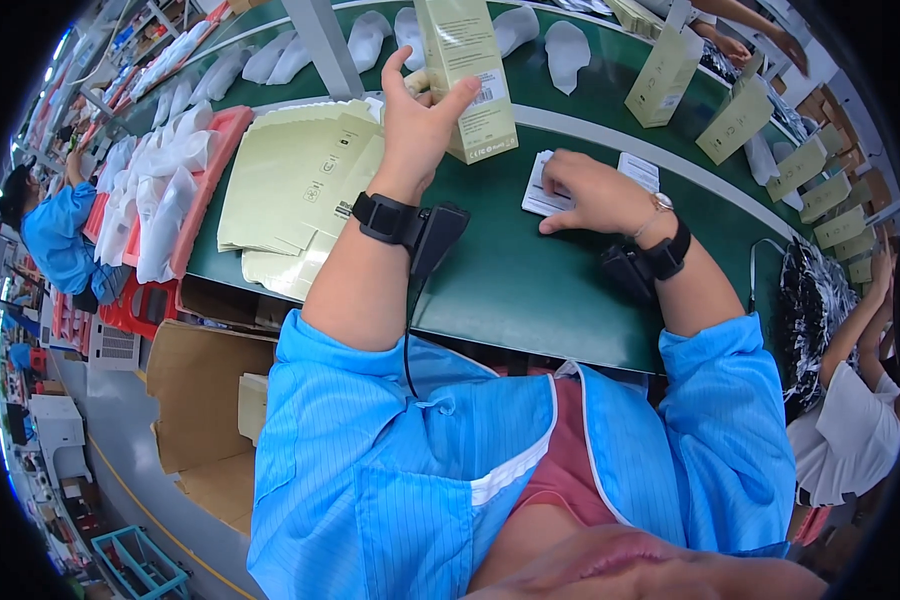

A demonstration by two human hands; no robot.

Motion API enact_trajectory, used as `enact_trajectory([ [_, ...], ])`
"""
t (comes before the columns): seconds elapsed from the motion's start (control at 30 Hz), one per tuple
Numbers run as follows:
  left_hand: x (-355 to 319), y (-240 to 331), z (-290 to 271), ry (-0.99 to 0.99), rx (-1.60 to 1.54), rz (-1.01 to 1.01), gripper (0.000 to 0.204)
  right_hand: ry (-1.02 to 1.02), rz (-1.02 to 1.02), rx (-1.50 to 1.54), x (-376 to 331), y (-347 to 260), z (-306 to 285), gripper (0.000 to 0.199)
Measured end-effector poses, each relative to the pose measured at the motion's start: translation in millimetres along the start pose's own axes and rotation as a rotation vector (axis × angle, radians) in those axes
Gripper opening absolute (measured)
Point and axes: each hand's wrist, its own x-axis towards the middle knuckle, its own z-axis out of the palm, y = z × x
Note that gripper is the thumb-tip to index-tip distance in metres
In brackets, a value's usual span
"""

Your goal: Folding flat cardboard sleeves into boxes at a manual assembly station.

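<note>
My left hand (pixel 420 125) grips a tall pale-green carton (pixel 473 75), its fingers and thumb spread around the side. The carton stands tilted near the far edge of the green table, and its top runs out of view. Over a small stack of white printed leaflets (pixel 537 195) is my right hand (pixel 600 195). Its fingers are bent with the tips on the leaflets, while the thumb stays apart. A second white leaflet stack (pixel 638 172) lies just beyond that wrist.
Flattened pale-green cartons (pixel 290 190) lie left, beside a red tray (pixel 220 150) of white-wrapped pieces. Beyond the metal rail, a green belt (pixel 600 75) carries wrapped pieces and upright cartons (pixel 665 75). An open cardboard box (pixel 205 400) stands lower left. Other people work on both sides.
</note>
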Motion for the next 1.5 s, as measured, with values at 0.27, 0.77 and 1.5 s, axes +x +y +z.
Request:
enact_trajectory([
  [0.27, -0.3, 0.2, -1.3, -0.052, 0.022, -0.001, 0.083, -0.186, -0.074, 0.260, 6.0, 28.7, 6.0, 0.020],
  [0.77, -14.6, -2.5, 13.3, -0.402, 0.546, 0.329, 0.076, 0.556, -0.221, -0.101, -11.3, -12.2, -52.8, 0.021],
  [1.5, 10.7, -31.6, -28.4, -0.169, 1.218, 0.162, 0.063, 1.244, 0.041, -0.553, 12.4, 86.5, -62.6, 0.056],
])
